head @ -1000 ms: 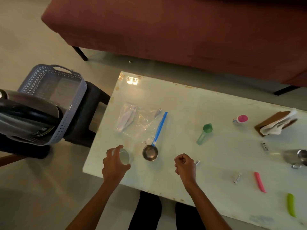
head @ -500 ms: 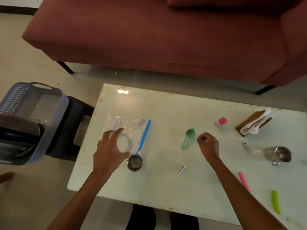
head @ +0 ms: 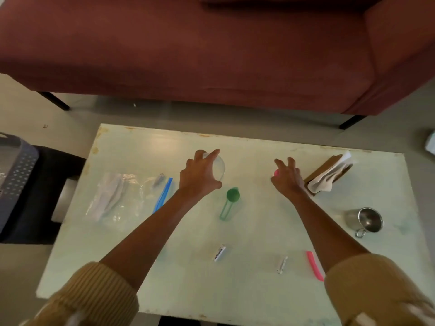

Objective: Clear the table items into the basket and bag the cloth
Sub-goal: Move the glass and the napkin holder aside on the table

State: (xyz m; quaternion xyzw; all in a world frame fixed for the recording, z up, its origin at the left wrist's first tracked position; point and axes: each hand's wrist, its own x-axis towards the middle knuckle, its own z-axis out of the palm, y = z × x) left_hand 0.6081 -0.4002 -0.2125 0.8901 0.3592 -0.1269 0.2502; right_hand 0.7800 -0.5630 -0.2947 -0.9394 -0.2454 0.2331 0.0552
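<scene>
A single camera worn on the person's head looks forward and steeply down, close over the table (head: 259, 290), whose top fills the middle and lower frame. Its far edge runs toward 12 o'clock and its near edge lies at 6 o'clock. The wide lens splays the side edges outward toward the bottom. A sofa (head: 188, 55) spans the whole top, with a strip of floor (head: 23, 114) before it. A basket (head: 16, 175) is cropped by the frame edge at 9 o'clock. The left sleeve (head: 94, 297) enters at 7 o'clock and the right sleeve (head: 376, 290) at 5 o'clock. The forearms reach up to the left hand (head: 200, 175) and right hand (head: 288, 178), both just above centre.
</scene>
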